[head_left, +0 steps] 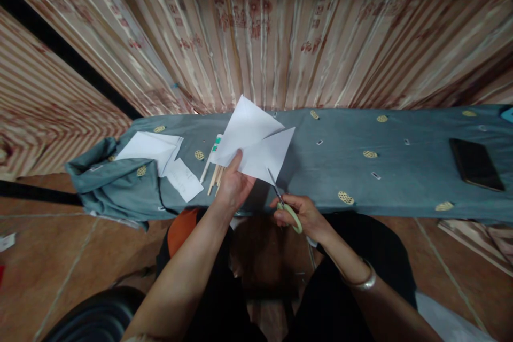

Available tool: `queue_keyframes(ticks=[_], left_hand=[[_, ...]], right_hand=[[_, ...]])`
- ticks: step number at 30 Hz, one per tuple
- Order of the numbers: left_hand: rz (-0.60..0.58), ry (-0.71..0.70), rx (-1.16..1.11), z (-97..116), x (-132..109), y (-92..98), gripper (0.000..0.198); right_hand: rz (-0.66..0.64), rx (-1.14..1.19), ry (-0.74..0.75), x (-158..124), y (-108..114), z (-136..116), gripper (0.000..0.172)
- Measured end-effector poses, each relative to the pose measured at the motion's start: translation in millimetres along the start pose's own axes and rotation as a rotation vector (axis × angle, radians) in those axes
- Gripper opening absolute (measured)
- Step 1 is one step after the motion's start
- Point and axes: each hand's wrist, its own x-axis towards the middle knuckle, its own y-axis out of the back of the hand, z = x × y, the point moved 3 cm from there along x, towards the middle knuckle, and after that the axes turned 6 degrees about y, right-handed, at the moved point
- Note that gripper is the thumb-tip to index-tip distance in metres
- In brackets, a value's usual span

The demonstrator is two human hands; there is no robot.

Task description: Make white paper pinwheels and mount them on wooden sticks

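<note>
The right hand (301, 215), thumb and fingers wrapped about the green handles, grips a pair of scissors (278, 192) whose long axis points away from the wearer and slightly left, straight up to the near edge of a white sheet of paper (268, 152). The left hand (234, 188) is clamped on that same sheet, thumb on top and fingers beneath. The sheet hangs ahead of both grips, just beyond the right one and leftward of it, reached on that side only by the blades.

The relation that appears to count is the angle of blades to paper: the tips overlap the near edge, to the right of the left thumb. Whether one blade passes underneath is hidden. The left hand is the nearer of the two, touching the sheet directly; a notch opens in the side farther right, with a line, cut or crease, running back toward its thumb.

Just left of the left grip, wooden sticks (212, 181) and a white tube (206, 166) lie on the cloth-covered worktop (404, 171); farther left rest a paper slip (186, 183) and folded sheets (146, 147). Well right of the right grip lies a dark phone-like slab (476, 164).
</note>
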Motion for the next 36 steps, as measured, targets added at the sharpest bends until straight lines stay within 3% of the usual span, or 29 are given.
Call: queue_keyframes(ticks=[23,36], left_hand=[[-0.024,0.010,0.070,-4,-3,0.0,0.036],[-0.037,0.087,0.090,-12,-4,3.7,0.034]], right_hand=[[0.050,-0.003,-0.019,2,-2,-9,0.046],[0.084,0.017,-0.010,2,-1,-9,0.046]])
